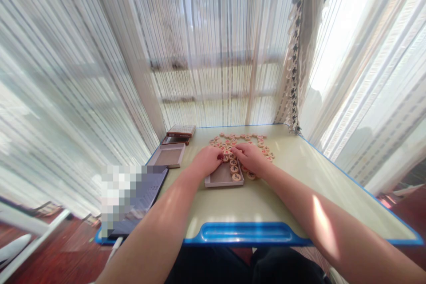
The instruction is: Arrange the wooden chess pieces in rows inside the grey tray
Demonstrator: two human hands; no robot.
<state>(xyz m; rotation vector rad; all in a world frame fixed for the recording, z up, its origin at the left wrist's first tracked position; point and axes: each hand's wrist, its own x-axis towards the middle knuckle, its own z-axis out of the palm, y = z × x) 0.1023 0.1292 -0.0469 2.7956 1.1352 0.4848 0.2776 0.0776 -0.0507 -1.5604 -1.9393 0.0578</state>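
A shallow cardboard box (218, 178) lies on the table between my hands. Round wooden xiangqi pieces (234, 169) with black characters line its right side. My left hand (209, 159) is at the box's far left, its fingers closed on a xiangqi piece (225, 159) at the far end. Over the box's far right edge, my right hand (250, 158) has its fingers bent together by the pieces there; what its fingertips hold is hidden. Loose xiangqi pieces (242, 136) with red or black characters spread beyond and to the right of the box.
The pale table (299, 191) has a blue rim with a molded blue tray (246, 232) at the front. An open box lid (169, 155) and stacked boxes (181, 131) sit at the back left. A tablet (146, 199) with a cable lies front left. Sheer curtains (216, 44) hang behind.
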